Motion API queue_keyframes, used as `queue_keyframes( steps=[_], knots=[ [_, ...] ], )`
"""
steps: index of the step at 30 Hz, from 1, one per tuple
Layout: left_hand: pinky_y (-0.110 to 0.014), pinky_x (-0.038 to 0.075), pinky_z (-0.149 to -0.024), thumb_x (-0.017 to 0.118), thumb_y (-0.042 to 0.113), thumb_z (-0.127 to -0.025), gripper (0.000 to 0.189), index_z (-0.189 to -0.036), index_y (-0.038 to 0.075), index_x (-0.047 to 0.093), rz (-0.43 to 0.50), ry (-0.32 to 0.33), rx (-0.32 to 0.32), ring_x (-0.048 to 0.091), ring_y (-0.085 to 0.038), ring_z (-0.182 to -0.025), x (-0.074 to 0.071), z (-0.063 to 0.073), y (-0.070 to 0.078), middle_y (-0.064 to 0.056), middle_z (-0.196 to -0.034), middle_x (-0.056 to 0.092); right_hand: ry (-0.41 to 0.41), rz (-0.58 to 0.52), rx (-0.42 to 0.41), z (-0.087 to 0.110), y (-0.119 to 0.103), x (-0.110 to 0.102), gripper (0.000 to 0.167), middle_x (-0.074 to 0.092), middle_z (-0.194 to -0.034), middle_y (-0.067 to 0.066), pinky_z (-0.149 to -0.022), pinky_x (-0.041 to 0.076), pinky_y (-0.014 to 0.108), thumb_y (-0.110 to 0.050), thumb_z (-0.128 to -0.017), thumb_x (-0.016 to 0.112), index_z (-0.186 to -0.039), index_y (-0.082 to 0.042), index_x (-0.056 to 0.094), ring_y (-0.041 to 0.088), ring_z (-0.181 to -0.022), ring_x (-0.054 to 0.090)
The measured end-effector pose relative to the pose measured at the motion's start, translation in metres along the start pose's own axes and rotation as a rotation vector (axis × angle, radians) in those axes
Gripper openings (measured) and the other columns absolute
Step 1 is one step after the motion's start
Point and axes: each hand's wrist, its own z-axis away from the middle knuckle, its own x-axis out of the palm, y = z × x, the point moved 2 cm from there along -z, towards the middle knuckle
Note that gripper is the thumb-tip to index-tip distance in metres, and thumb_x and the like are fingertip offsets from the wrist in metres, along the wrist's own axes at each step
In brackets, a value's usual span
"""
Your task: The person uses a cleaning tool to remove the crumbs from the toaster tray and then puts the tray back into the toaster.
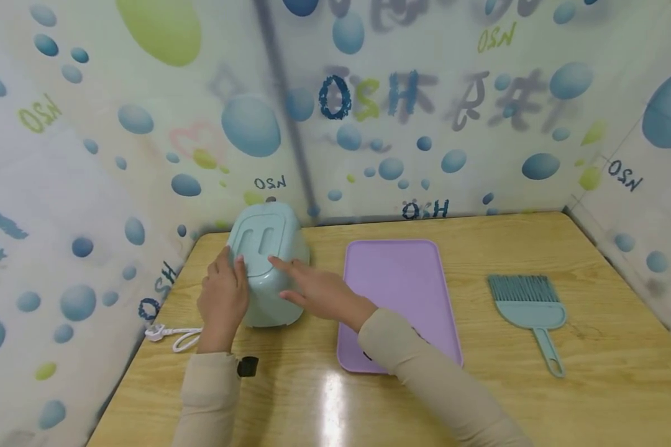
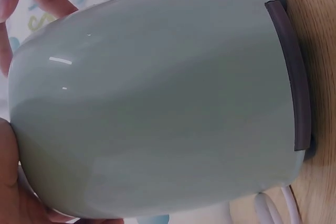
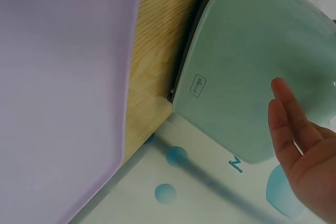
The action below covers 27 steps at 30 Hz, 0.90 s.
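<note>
A pale blue-green toaster (image 1: 274,295) with two long recesses in its lid (image 1: 260,242) stands at the back left of the wooden table. My left hand (image 1: 223,298) rests against its near left edge, thumb at the front and fingers along the side. From the right, my right hand (image 1: 321,292) reaches over the toaster, its index fingertip right at the lid's near right edge. The right wrist view shows that hand (image 3: 310,150) with straight fingers beside the toaster's side wall (image 3: 247,72). A dark strip (image 2: 291,77) runs along the toaster's base in the left wrist view.
A purple tray (image 1: 394,273) lies right of the toaster, partly under my right forearm. Farther right is a blue-green hand brush (image 1: 531,313). A white power cord with plug (image 1: 155,333) lies left of the toaster. Patterned cloth walls (image 1: 358,167) border the table.
</note>
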Motion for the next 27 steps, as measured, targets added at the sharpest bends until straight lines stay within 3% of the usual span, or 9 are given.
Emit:
queue_keyframes(
  steps=[4, 7, 18, 21, 27],
  knots=[
    [-0.069, 0.042, -0.088, 0.018, 0.044, -0.104, 0.061, -0.148, 0.003, 0.031, 0.006, 0.011, 0.0, 0.047, -0.055, -0.118, 0.0, 0.002, -0.001, -0.032, -0.142, 0.04, 0.004, 0.029, 0.001, -0.003, -0.003, 0.003, 0.06, 0.042, -0.147, 0.023, -0.054, 0.051, 0.028, -0.046, -0.099, 0.044, -0.153, -0.036, 0.018, 0.02, -0.065, 0.065],
    [-0.069, 0.042, -0.087, 0.019, 0.041, -0.104, 0.058, -0.147, 0.002, 0.032, 0.01, 0.022, 0.008, 0.047, -0.055, -0.117, 0.0, 0.003, -0.002, -0.033, -0.141, 0.041, 0.008, 0.039, 0.008, -0.005, -0.005, 0.005, 0.057, 0.041, -0.146, 0.026, -0.047, 0.043, 0.024, -0.046, -0.099, 0.043, -0.151, -0.037, 0.023, 0.017, -0.053, 0.058],
    [-0.067, 0.044, -0.083, 0.018, 0.028, -0.105, 0.052, -0.143, -0.003, 0.035, 0.029, 0.084, 0.008, 0.052, -0.054, -0.112, 0.0, 0.005, -0.007, -0.033, -0.132, 0.048, 0.039, 0.053, 0.029, -0.006, -0.006, 0.01, 0.056, 0.046, -0.143, 0.025, -0.051, 0.047, 0.027, -0.048, -0.098, 0.045, -0.15, -0.035, 0.027, 0.02, -0.067, 0.067],
    [-0.067, 0.044, -0.085, 0.02, 0.026, -0.104, 0.052, -0.143, -0.006, 0.036, 0.035, 0.078, 0.012, 0.05, -0.054, -0.115, 0.001, 0.007, -0.006, -0.034, -0.133, 0.047, 0.068, 0.049, 0.044, -0.006, -0.006, 0.011, 0.058, 0.049, -0.14, 0.027, -0.047, 0.045, 0.025, -0.049, -0.097, 0.047, -0.149, -0.031, 0.03, 0.02, -0.064, 0.067],
    [-0.066, 0.045, -0.086, 0.024, 0.027, -0.104, 0.053, -0.143, -0.007, 0.035, 0.058, 0.067, 0.041, 0.05, -0.053, -0.117, 0.004, 0.009, -0.001, -0.034, -0.133, 0.046, 0.108, 0.019, 0.062, -0.004, 0.001, 0.012, 0.059, 0.051, -0.138, 0.025, -0.043, 0.04, 0.023, -0.049, -0.095, 0.051, -0.147, -0.027, 0.033, 0.012, -0.048, 0.053]
  ],
)
